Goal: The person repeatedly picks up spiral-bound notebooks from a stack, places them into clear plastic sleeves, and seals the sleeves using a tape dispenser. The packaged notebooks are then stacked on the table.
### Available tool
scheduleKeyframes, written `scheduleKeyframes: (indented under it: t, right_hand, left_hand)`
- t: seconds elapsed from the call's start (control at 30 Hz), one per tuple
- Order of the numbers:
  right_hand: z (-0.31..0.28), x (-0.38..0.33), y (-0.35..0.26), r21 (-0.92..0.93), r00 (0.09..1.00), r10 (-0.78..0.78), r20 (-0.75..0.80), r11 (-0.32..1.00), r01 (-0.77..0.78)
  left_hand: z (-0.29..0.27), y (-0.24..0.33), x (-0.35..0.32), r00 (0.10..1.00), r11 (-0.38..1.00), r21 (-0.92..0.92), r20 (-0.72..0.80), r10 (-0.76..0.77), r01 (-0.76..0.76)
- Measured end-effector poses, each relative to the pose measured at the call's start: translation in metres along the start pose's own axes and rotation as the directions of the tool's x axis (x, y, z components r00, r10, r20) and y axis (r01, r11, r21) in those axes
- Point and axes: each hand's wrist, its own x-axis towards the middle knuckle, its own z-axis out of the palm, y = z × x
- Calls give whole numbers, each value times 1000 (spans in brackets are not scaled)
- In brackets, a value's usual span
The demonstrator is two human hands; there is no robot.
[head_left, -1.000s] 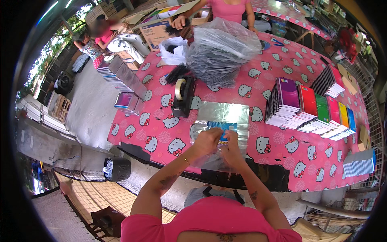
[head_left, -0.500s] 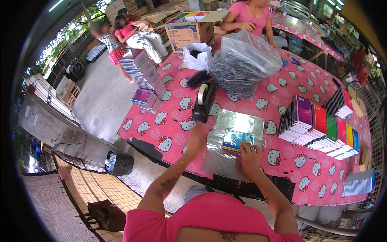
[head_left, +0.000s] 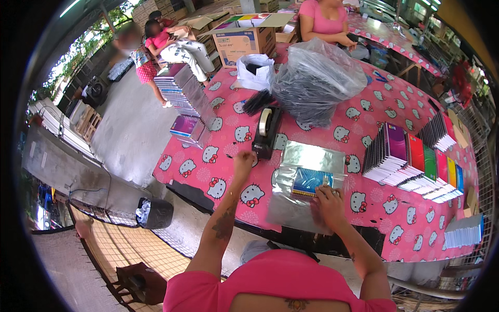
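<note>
A small blue spiral notebook (head_left: 311, 179) with a yellow coil lies on a stack of clear plastic sleeves (head_left: 306, 152) in front of me; I cannot tell whether it is inside one. My right hand (head_left: 329, 202) bends its fingers over the notebook's lower right corner, pressing it and the plastic. My left hand (head_left: 243, 165) is closed, its fingertips at the near end of a black tape dispenser (head_left: 267, 143) with a roll of clear tape (head_left: 264, 121). Whatever its fingers pinch is too small to see.
Stacked coloured notebooks (head_left: 400, 158) stand at the right, more (head_left: 184, 99) at the left edge. A large plastic bag of black pieces (head_left: 317, 86), a white bag (head_left: 255, 72) and a carton (head_left: 244, 47) sit farther back. Across the pink-covered table (head_left: 208, 171) is another person (head_left: 325, 23).
My left hand has moved a little left and up to the dispenser's near end. The right hand stays at the notebook's corner. Across the table, the person's hands have come together lower down.
</note>
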Motion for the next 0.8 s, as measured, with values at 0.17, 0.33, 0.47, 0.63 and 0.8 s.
scheduleKeyframes:
  t: [0.17,0.33,0.47,0.63,0.8]
  right_hand:
    - [-6,2,7,-17,998,-43,40,999,44]
    - [-9,5,10,14,993,-118,14,993,118]
    - [2,-2,16,-9,993,-118,-12,993,118]
    - [-9,3,16,107,999,-30,-18,994,32]
    - [-14,22,22,85,996,61,68,994,-66]
  left_hand:
    - [-21,35,-20,988,903,403,15,153,-146]
    - [66,83,-104,913,979,-88,353,203,-183]
    - [117,95,-139,911,778,516,375,170,-358]
    - [106,92,-143,909,642,666,397,125,-380]
    - [88,92,-167,769,555,535,481,420,-637]
